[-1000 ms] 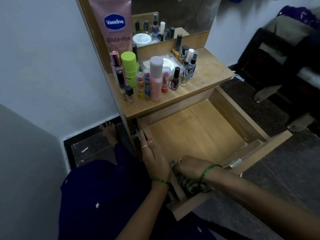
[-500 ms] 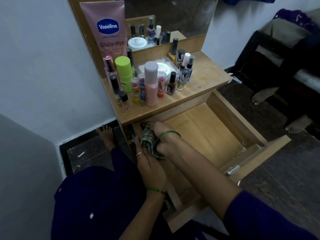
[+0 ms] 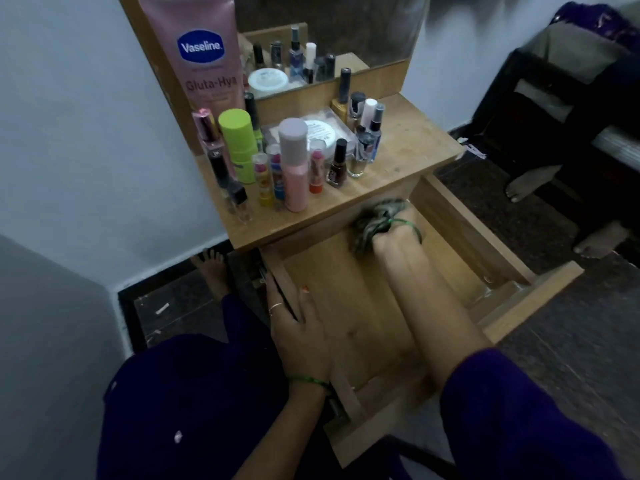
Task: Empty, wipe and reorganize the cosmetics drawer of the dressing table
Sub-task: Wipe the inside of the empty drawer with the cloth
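Matt wooden drawer point(image 3: 460, 216), striped woven cloth point(image 3: 372, 221)

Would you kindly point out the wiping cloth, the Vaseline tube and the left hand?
wiping cloth point(image 3: 375, 220), head view, bunched middle.
Vaseline tube point(image 3: 201, 46), head view, blue logo.
left hand point(image 3: 299, 336), head view, back of hand.

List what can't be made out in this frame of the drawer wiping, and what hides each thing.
- Right hand, head view: its fingers and grip on the cloth are covered by the cloth and motion-blurred.
- Drawer back edge: tucked under the tabletop.
- Drawer's near right floor: covered by the right forearm.
- Small bottle labels: too small and dim to read.
- Vaseline tube: top cut off by the frame edge.
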